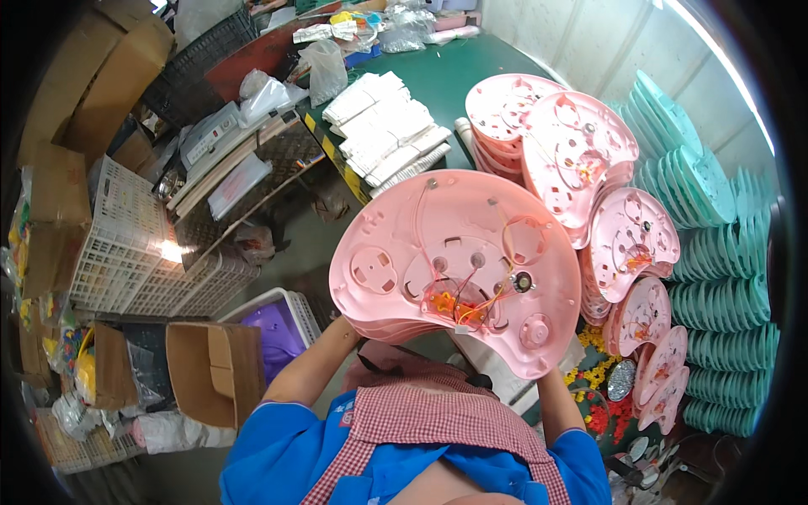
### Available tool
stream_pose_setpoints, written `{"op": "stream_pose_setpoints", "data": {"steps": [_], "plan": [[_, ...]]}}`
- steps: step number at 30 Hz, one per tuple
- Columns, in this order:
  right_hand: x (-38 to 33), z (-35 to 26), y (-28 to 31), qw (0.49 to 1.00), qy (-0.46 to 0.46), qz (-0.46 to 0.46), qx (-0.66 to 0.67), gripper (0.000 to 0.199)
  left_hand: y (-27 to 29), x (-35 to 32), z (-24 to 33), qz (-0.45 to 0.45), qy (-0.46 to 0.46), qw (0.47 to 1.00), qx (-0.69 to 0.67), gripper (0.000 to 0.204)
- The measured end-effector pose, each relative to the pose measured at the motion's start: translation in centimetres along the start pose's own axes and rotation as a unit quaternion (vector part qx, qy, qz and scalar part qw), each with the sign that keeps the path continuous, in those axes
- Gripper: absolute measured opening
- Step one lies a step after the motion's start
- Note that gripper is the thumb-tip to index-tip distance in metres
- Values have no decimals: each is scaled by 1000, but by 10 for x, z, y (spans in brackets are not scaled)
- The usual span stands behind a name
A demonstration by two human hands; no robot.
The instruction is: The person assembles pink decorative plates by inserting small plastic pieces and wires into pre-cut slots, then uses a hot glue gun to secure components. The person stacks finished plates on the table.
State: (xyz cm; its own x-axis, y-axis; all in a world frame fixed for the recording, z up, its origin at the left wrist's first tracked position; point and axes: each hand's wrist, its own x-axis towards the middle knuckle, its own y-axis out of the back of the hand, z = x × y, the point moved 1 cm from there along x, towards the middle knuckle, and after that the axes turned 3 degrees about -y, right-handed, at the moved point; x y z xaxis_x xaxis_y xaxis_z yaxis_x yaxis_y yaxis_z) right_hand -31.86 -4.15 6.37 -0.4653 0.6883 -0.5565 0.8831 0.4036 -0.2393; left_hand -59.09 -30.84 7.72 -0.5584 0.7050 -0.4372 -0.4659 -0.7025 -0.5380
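A stack of pink plastic shells (383,227), bean-shaped with a notch on the near side, is held up in front of my chest. The top shell carries coloured wires, an orange-red circuit part (454,307) and a small round speaker (523,282). My left hand (343,330) supports the stack from beneath at its near left edge. My right hand (549,384) bears its near right edge. The fingers of both hands are hidden by the shells. Beyond the stack lies a green table (454,71).
More pink shells (572,139) are piled along the right, beside rows of turquoise shells (724,252). White folded bundles (383,126) lie on the table. Red and yellow small parts (598,370) sit at the near right. On the left stand white crates (118,236) and an open carton (210,370).
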Motion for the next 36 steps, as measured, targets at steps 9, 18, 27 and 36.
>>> {"op": "stream_pose_setpoints", "data": {"steps": [9,18,27,36], "plan": [[-34,13,-177,993,47,25,105,39,74,39,153,-87,-1,991,104,55],[12,-5,-296,985,55,11,165,39,87,108,263,-131,-7,977,171,54],[102,-56,-369,982,61,2,181,39,70,202,359,-171,-10,963,207,53],[191,-124,-434,970,102,55,213,39,55,362,464,-255,-3,963,88,53]]}}
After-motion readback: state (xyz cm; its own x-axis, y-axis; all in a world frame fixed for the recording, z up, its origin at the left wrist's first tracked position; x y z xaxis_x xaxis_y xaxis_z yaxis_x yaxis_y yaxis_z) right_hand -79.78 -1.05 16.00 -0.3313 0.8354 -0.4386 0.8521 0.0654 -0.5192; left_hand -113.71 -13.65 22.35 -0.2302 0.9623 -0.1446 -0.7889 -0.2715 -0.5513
